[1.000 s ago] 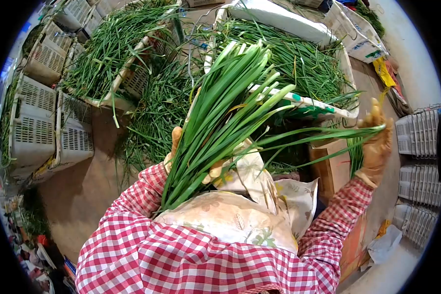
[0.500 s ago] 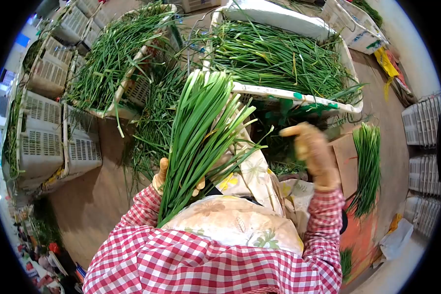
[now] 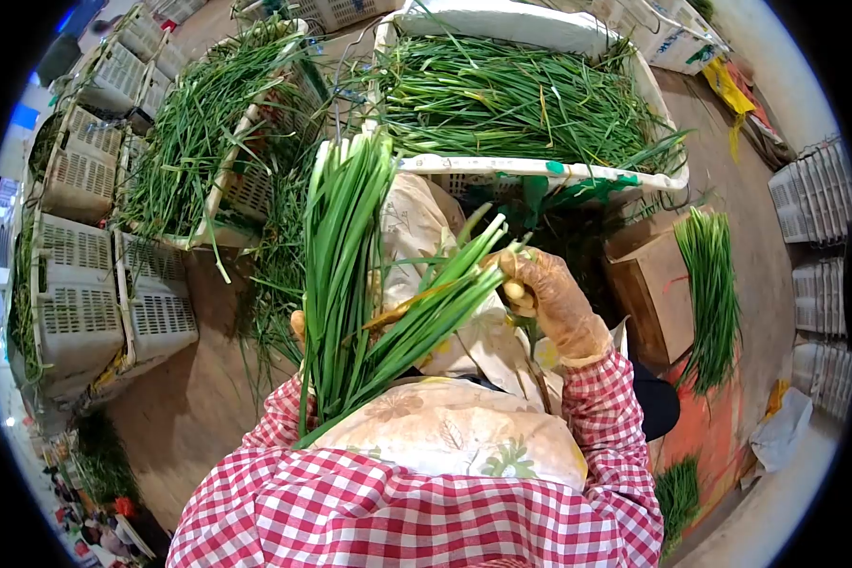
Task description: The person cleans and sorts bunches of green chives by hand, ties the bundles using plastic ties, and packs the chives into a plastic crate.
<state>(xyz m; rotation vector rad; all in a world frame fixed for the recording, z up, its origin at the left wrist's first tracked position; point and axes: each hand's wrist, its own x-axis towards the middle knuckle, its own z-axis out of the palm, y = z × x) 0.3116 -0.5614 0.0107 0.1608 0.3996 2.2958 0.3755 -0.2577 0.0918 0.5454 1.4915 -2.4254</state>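
A thick bunch of garlic chives (image 3: 343,237) rests across my lap, its pale cut ends pointing away from me. My left hand (image 3: 298,325) is wrapped round it from below; only a little of that gloved hand shows, the rest is behind the leaves. Some stalks (image 3: 440,317) fan out to the right from the bunch, with a yellowed leaf among them. At their cut ends, my gloved right hand (image 3: 554,298) is closed, pinching stalk tips between thumb and fingers. A patterned apron (image 3: 445,426) covers my lap beneath the chives.
A white crate (image 3: 540,168) heaped with chives stands ahead, another full crate (image 3: 208,222) to its left. Loose leaves (image 3: 279,256) litter the floor between. On my right, a neat chive bundle (image 3: 710,298) lies against a cardboard box (image 3: 648,293). Stacked crates (image 3: 76,284) line the left.
My right hand has come in from the right and closed on stalk ends. Those stalks now spread away from the main bunch, which stands more upright. The view has shifted slightly.
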